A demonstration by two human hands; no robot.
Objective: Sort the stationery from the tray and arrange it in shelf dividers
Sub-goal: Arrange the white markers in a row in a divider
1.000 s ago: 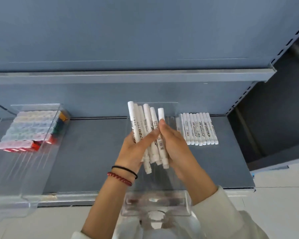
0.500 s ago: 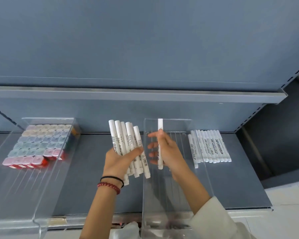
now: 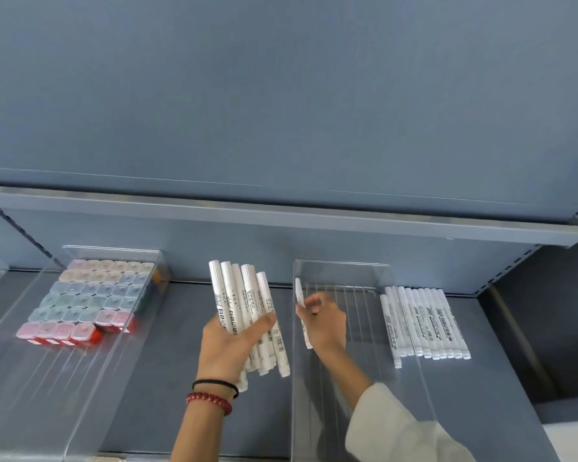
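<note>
My left hand point(image 3: 229, 343) grips a bundle of several white markers point(image 3: 244, 301), fanned upward over the grey shelf. My right hand point(image 3: 324, 323) pinches a single white marker point(image 3: 299, 295) just inside the left wall of a clear acrylic divider point(image 3: 341, 268). The marker stands nearly parallel to that wall, its lower end hidden behind my fingers. A row of several white markers point(image 3: 424, 323) lies flat to the right of this divider.
A second clear divider point(image 3: 114, 251) at the left holds rows of small coloured boxes with clear lids point(image 3: 90, 295). The upper shelf's metal edge point(image 3: 281, 211) overhangs the work area. Bare grey shelf point(image 3: 167, 328) lies between the two dividers.
My right hand took one marker from the bundle and carried it right and down into the clear divider. My left hand with the bundle shifted left. The view tilted upward.
</note>
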